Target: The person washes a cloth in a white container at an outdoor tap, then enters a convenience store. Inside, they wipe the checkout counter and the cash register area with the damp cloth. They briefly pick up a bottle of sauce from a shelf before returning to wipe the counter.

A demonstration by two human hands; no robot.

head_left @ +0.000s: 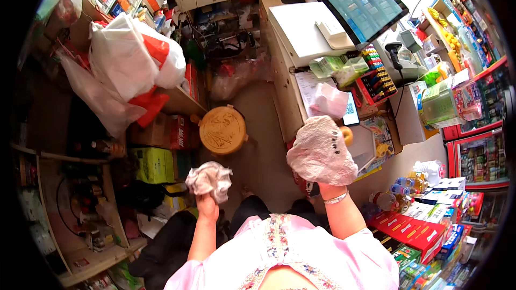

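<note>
My left hand (207, 208) is raised in front of my body, closed around a crumpled whitish-beige cloth (209, 181) that bunches up above the fingers. To the right, my right hand (332, 191), with a silver bracelet at the wrist, holds up a pale pink cloth (321, 151) bearing a row of dark marks. That cloth hides most of the fingers. Just behind it, on the counter's near end, are a folded pink cloth (329, 100), a phone with a lit screen (350, 110) and a roll of yellowish tape (346, 136).
A round wooden stool (222, 130) stands ahead. The counter (279, 43) carries a monitor (361, 2), a white case (301, 28) and a scanner (395, 55). White plastic bags (121, 56) are piled left, above an open shelf (86, 258). Bottles (403, 188) and red boxes (414, 232) crowd the right.
</note>
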